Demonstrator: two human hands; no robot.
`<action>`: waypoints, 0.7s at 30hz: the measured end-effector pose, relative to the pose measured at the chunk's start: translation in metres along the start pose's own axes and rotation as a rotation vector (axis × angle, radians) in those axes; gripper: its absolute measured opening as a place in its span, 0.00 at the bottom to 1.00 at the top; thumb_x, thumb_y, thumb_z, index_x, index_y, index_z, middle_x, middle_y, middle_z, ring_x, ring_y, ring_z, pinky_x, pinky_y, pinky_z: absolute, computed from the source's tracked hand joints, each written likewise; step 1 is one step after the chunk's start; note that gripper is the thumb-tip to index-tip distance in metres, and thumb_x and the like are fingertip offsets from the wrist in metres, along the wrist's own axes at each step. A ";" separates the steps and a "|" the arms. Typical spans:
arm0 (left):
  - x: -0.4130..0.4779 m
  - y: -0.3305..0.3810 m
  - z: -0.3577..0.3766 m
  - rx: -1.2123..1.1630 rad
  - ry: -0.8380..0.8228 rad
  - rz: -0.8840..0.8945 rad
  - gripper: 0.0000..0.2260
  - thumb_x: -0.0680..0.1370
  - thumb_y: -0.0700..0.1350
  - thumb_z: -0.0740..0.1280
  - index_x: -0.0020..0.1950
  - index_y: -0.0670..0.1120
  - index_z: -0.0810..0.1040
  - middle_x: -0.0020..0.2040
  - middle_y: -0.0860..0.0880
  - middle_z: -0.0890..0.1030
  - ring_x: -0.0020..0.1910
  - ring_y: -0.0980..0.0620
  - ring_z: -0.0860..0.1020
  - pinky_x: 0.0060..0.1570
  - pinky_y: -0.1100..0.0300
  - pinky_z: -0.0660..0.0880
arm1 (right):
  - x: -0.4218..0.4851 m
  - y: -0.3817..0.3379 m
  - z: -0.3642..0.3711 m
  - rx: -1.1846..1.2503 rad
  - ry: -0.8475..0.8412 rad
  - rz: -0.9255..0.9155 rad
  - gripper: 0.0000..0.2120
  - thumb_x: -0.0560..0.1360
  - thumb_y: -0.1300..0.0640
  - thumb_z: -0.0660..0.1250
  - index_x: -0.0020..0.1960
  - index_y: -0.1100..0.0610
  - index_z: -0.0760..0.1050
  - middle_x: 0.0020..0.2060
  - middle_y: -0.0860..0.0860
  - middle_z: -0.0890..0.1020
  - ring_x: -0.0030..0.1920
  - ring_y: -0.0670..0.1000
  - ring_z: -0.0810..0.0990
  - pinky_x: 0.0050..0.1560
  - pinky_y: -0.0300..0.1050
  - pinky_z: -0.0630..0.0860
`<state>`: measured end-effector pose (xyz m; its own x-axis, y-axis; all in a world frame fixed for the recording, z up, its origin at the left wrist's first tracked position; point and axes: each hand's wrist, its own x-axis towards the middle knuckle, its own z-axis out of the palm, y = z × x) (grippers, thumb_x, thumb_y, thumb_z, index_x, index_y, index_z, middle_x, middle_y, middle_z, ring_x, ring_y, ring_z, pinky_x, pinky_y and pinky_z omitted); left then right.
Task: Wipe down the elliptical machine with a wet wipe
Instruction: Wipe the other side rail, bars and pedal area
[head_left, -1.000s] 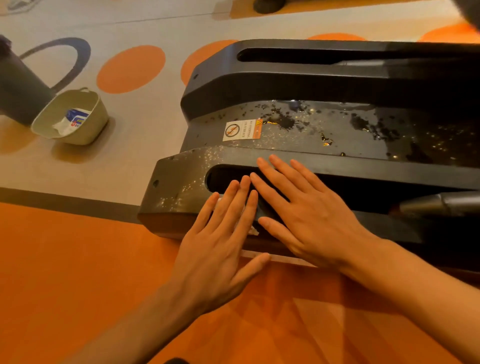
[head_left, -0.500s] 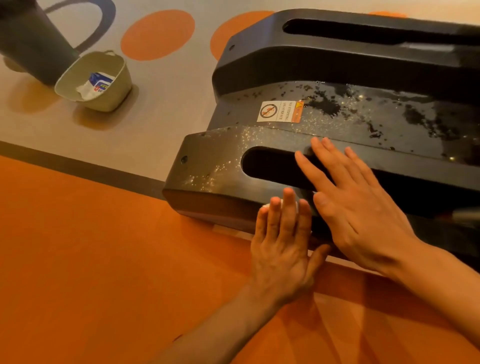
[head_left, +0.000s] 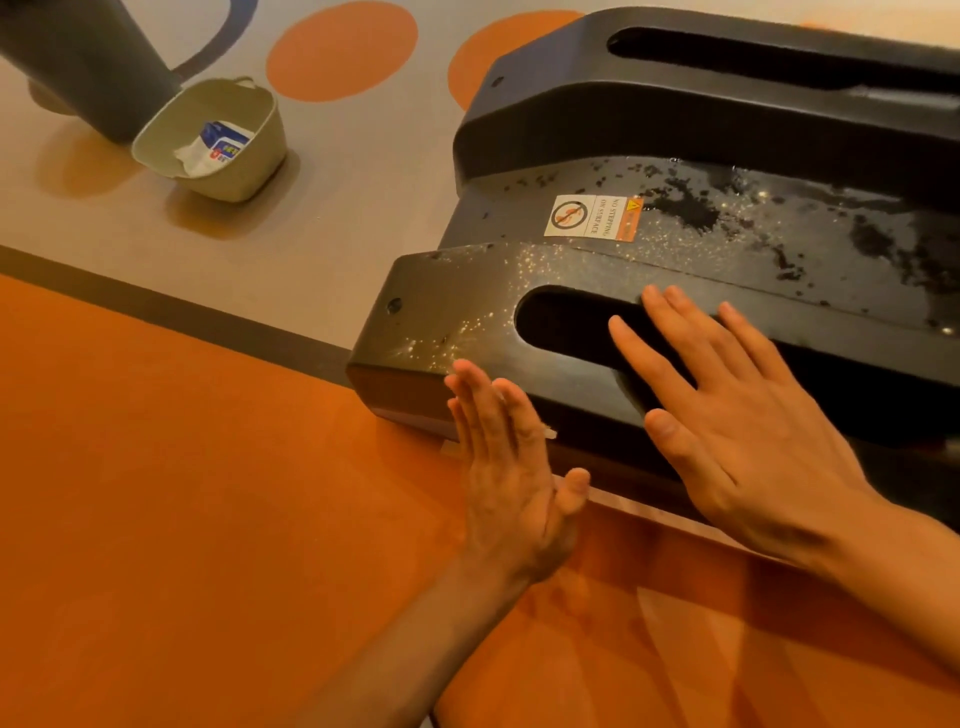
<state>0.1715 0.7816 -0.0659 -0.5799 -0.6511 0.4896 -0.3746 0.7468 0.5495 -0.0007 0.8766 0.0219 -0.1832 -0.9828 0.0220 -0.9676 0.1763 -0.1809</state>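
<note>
The orange floor (head_left: 156, 519) lay nearest to us. Over it, our left grip (head_left: 511, 483) stood edge-on with its fingers straight and together, not curled round anything. The fingers pressed against the near side wall of the machine (head_left: 441, 312). A pale sliver of the wipe (head_left: 549, 431) showed at the edge of those fingers, between them and the wall. The rest of the wipe was hidden behind the grip.

Just to the right, our right grip (head_left: 737, 431) lay flat, palm down, on the near rail of the machine. Its fingers were straight and slightly spread, reaching across the long slot (head_left: 561, 322) in that rail. It held nothing. The two grips were near each other but apart.

Beyond the rail, the centre panel (head_left: 779, 244) carried wet patches and fine droplets. A warning label (head_left: 592, 217) sat at the panel's left end. A second slotted rail (head_left: 675, 104) ran along the far side.

To the left of the machine, past a dark stripe (head_left: 156, 306), the floor turned beige with orange circles (head_left: 340, 52). A beige basket (head_left: 260, 161) stood there, well apart from the machine, with a blue-and-white packet (head_left: 221, 145) inside. A dark grey cylinder (head_left: 88, 62) stood at the basket's far-left rim. We could not tell whether the two touched.
</note>
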 end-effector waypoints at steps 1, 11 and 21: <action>0.003 0.003 0.003 0.024 0.019 0.049 0.33 0.86 0.62 0.41 0.82 0.47 0.29 0.81 0.46 0.27 0.81 0.43 0.31 0.80 0.45 0.35 | 0.000 0.000 0.000 -0.007 -0.002 0.002 0.32 0.85 0.39 0.36 0.84 0.51 0.50 0.83 0.56 0.50 0.83 0.52 0.45 0.81 0.57 0.47; 0.011 -0.052 -0.001 -0.137 0.225 -0.311 0.31 0.84 0.48 0.48 0.81 0.35 0.39 0.84 0.47 0.34 0.83 0.48 0.35 0.81 0.51 0.37 | 0.002 -0.001 0.002 -0.076 -0.001 0.002 0.32 0.85 0.39 0.36 0.84 0.52 0.50 0.83 0.57 0.50 0.83 0.54 0.47 0.81 0.58 0.47; 0.028 -0.027 0.000 -0.309 0.325 -0.619 0.34 0.85 0.62 0.44 0.83 0.43 0.37 0.84 0.49 0.35 0.82 0.57 0.35 0.80 0.58 0.37 | 0.002 -0.002 0.002 -0.097 0.011 -0.009 0.31 0.86 0.39 0.38 0.84 0.53 0.51 0.83 0.58 0.51 0.83 0.54 0.47 0.81 0.57 0.46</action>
<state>0.1653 0.7434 -0.0675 -0.0704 -0.9814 0.1787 -0.3151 0.1919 0.9295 0.0008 0.8743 0.0203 -0.1762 -0.9838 0.0340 -0.9813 0.1729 -0.0849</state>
